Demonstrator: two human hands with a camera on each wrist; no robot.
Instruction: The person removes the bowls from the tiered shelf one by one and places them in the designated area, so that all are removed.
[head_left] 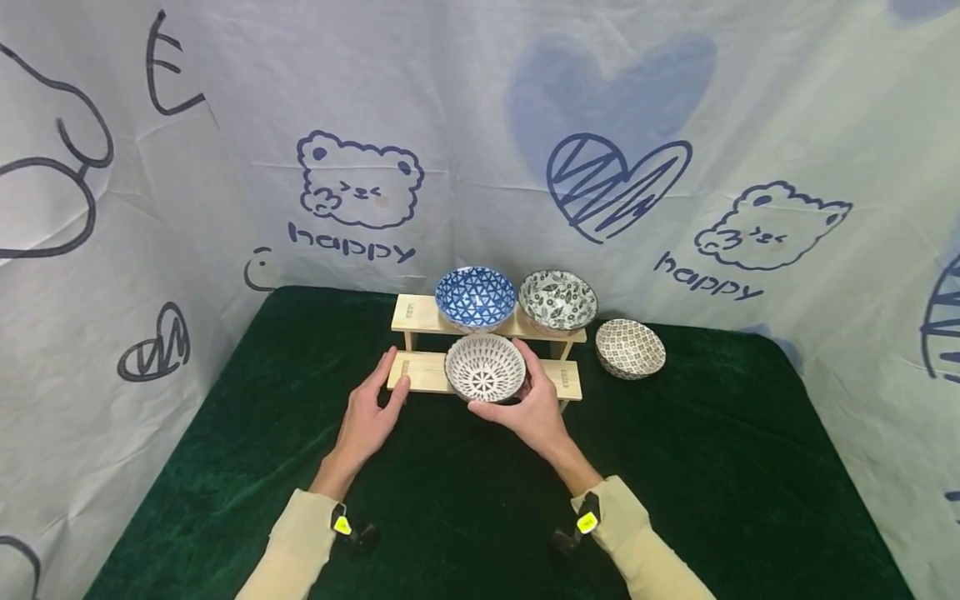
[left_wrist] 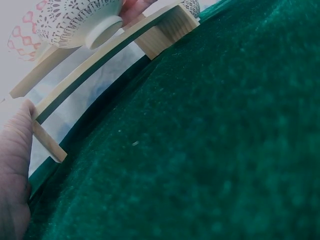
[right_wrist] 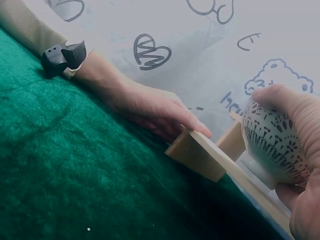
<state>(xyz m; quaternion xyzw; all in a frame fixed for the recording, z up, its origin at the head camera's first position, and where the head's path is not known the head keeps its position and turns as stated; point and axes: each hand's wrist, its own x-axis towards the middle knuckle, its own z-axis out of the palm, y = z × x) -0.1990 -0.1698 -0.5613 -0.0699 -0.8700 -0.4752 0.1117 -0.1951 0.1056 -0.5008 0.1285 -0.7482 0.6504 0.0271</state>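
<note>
My right hand (head_left: 537,408) grips a black-and-white patterned bowl (head_left: 485,368) by its right side, thumb at the front of the rim. The bowl's white foot (left_wrist: 104,32) is close over the lower board of a two-step wooden stand (head_left: 423,372), and the bowl looks tilted in the left wrist view. At the stand's left end, my left hand (head_left: 369,414) holds the lower board, with the thumb (left_wrist: 17,120) at its front corner. Behind, on the upper step, sit a blue triangle-patterned bowl (head_left: 476,297) and a leaf-patterned bowl (head_left: 558,300), side by side.
A small brown-patterned bowl (head_left: 630,348) rests on the dark green cloth (head_left: 480,517), right of the stand. Close behind the stand hangs a pale curtain (head_left: 480,192) with blue drawings. Both wrists wear black straps with small devices.
</note>
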